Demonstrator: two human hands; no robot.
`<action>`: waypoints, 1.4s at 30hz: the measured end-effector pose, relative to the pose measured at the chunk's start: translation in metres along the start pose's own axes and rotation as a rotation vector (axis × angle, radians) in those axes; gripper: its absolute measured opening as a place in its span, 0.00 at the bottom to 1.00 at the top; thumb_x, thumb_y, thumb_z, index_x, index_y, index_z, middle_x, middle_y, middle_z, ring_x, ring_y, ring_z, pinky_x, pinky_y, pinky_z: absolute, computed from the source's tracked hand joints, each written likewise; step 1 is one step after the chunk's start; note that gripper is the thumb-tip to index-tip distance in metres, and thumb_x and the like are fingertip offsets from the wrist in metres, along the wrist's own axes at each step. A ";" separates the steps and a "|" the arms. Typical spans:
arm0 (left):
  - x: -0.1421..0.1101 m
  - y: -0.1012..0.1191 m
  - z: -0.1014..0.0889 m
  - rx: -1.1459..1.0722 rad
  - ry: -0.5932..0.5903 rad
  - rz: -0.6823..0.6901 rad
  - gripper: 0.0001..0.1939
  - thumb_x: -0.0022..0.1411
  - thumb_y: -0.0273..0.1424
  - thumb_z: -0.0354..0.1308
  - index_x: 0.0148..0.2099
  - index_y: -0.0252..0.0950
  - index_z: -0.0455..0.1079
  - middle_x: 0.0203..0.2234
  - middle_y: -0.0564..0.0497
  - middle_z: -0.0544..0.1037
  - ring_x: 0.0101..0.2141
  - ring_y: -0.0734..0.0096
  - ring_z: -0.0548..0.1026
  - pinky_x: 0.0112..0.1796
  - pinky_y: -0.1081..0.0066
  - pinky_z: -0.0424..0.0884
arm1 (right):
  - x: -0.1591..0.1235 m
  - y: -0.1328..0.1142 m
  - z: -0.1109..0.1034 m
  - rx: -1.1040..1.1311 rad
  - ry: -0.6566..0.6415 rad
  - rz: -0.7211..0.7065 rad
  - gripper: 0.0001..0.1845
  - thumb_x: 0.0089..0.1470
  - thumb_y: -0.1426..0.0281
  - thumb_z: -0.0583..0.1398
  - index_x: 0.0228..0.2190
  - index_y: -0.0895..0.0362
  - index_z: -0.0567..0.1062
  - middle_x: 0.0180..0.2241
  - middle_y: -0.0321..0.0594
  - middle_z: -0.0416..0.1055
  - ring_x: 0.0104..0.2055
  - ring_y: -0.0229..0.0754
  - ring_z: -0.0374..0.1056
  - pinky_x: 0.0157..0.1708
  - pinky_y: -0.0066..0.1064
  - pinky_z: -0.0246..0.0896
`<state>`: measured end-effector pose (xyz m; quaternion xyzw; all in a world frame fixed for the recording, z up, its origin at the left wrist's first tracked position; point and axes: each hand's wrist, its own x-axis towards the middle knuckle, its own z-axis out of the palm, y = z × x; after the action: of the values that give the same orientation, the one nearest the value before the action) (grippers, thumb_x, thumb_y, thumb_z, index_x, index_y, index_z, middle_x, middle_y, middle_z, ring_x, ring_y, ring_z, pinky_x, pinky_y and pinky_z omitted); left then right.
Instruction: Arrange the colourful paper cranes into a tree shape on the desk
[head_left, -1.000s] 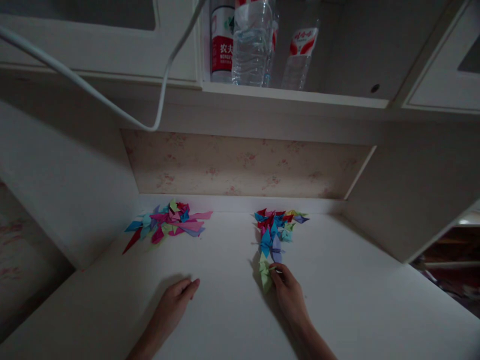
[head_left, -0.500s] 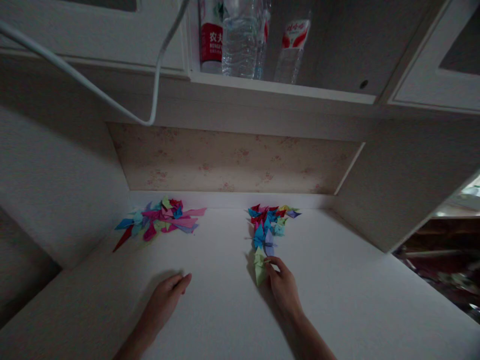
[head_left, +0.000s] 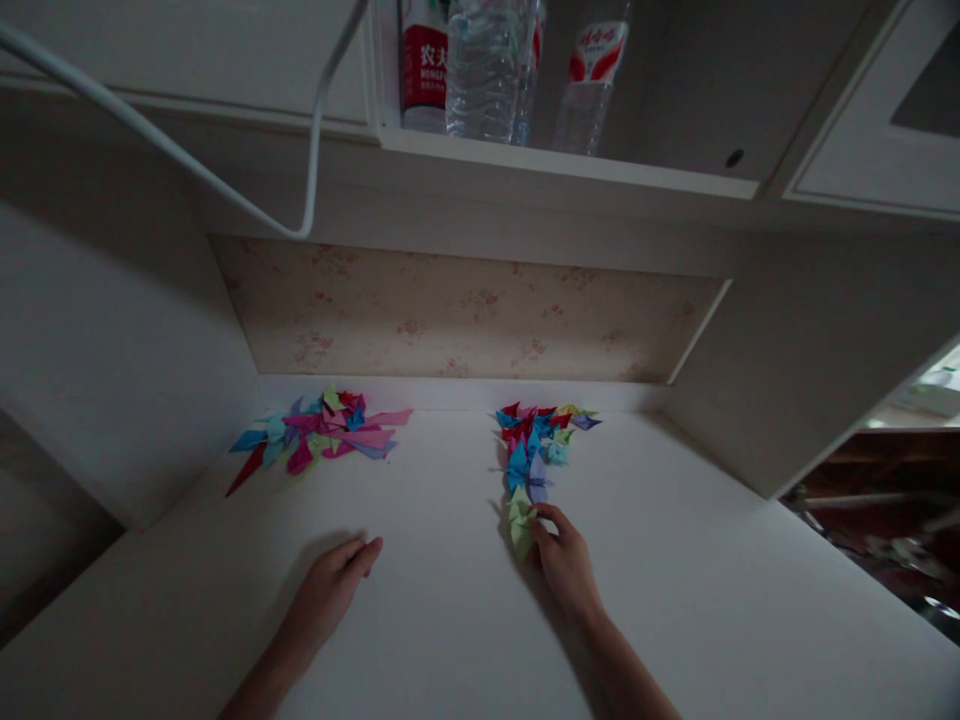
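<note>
My right hand (head_left: 564, 562) rests on the white desk (head_left: 450, 620), its fingertips pinched on a pale green folded paper piece (head_left: 520, 522). That piece lies at the near end of a heap of folded coloured paper shapes (head_left: 538, 445). My left hand (head_left: 330, 585) lies flat on the desk with the fingers together and stretched out, holding nothing. A second heap of flatter coloured paper pieces (head_left: 319, 440) sits at the back left, well beyond my left hand.
A shelf (head_left: 570, 165) above carries several plastic water bottles (head_left: 487, 70). A white cable (head_left: 225, 200) hangs down from the upper left. Side panels close in the desk on the left and right. A floral back panel (head_left: 465, 315) stands behind the heaps.
My right hand has pushed the green piece a little farther up toward the right heap. The camera view shifted slightly. My left hand stays flat in place.
</note>
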<state>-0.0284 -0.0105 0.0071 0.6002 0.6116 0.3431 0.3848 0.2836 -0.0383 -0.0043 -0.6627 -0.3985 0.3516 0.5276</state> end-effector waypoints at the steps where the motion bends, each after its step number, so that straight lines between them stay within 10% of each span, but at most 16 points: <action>1: 0.000 -0.001 0.000 -0.002 -0.003 -0.001 0.25 0.53 0.54 0.51 0.20 0.39 0.55 0.16 0.60 0.55 0.20 0.74 0.57 0.25 0.74 0.54 | 0.000 0.001 0.000 -0.003 0.000 0.001 0.15 0.51 0.62 0.56 0.38 0.57 0.72 0.14 0.33 0.62 0.16 0.35 0.56 0.16 0.26 0.47; 42: 0.004 -0.009 0.000 0.020 -0.008 0.024 0.24 0.55 0.52 0.52 0.21 0.39 0.56 0.16 0.59 0.56 0.21 0.72 0.58 0.26 0.74 0.56 | 0.012 0.012 -0.008 0.134 -0.107 -0.010 0.15 0.47 0.61 0.61 0.33 0.59 0.75 0.15 0.33 0.64 0.17 0.35 0.57 0.17 0.27 0.48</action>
<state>-0.0329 -0.0067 -0.0007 0.6127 0.6060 0.3394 0.3771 0.2977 -0.0318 -0.0152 -0.6041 -0.4051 0.4099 0.5503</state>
